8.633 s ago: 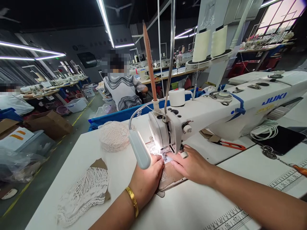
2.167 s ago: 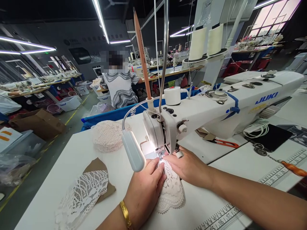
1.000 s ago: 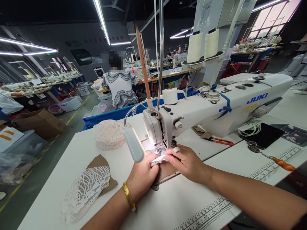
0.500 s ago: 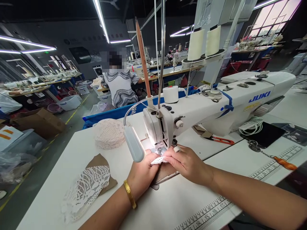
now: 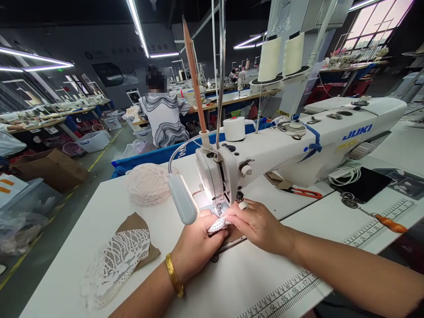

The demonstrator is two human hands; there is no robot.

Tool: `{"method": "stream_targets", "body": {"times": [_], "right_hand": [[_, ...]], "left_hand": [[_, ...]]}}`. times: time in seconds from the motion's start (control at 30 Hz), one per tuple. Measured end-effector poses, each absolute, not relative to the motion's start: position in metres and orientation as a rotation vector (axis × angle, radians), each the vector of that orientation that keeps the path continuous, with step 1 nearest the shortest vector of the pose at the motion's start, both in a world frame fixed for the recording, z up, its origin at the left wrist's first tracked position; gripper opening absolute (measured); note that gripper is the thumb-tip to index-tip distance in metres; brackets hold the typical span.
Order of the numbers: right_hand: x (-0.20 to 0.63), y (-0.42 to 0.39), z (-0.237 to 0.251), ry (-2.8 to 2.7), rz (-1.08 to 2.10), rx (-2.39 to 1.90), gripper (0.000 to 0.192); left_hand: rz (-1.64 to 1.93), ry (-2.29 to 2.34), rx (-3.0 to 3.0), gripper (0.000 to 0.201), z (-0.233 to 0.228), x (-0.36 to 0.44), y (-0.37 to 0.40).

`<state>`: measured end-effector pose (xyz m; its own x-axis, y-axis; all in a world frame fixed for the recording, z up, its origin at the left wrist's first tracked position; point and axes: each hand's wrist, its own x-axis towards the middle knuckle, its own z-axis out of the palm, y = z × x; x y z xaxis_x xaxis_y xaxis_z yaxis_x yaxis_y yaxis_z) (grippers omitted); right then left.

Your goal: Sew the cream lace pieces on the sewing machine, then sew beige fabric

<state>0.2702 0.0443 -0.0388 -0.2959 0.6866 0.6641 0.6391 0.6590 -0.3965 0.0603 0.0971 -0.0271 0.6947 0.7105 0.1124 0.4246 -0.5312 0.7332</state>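
A small piece of white lace [image 5: 217, 225] is pinched between my two hands, just in front of the needle and presser foot of the white sewing machine [image 5: 265, 143]. My left hand [image 5: 200, 236] closes on its left side, thumb below the edge. On the right side, the fingers of my right hand [image 5: 256, 223] press together on the lace, close to the presser foot [image 5: 219, 207]. Part of the lace is hidden by my fingers. A grey lamp [image 5: 183, 198] lights the spot from the left.
Left on the table lie white lace pieces [image 5: 124, 249] over a brown card template [image 5: 137, 221], with a lace stack [image 5: 149, 184] behind. To the right are orange-handled snips [image 5: 304, 193], a black tablet-like slab [image 5: 369, 184] with a white cable, and a keychain [image 5: 351, 201]. Another person [image 5: 164, 115] sits beyond.
My left hand has shifted slightly, its thumb now lower along the lace, and more of the lace's face shows. My right hand stays almost in place. The view has moved a little.
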Motion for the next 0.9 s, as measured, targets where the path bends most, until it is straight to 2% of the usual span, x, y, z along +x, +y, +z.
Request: {"method": "stream_targets", "body": {"times": [0.2,0.33,0.47,0.6,0.9], "right_hand": [[0.272,0.042,-0.035,-2.057,0.049,-1.015,0.031],[0.274,0.040,-0.039,-2.080,0.063,-1.041,0.033],[0.278,0.039,-0.043,-2.162,0.063,-0.986,0.035],[0.282,0.035,-0.039,-2.379,0.021,-0.872,0.036],[0.286,0.035,-0.034,-2.463,-0.013,-0.912,0.039]], "left_hand": [[0.572,0.816,2.117,0.024,-0.021,0.060,0.092],[0.622,0.780,2.165,0.022,-0.021,0.060,0.088],[0.745,0.693,2.383,0.030,-0.025,0.058,0.083],[0.867,0.586,2.671,0.025,-0.030,0.054,0.074],[0.762,0.517,2.876,0.025,-0.027,0.055,0.068]]}}
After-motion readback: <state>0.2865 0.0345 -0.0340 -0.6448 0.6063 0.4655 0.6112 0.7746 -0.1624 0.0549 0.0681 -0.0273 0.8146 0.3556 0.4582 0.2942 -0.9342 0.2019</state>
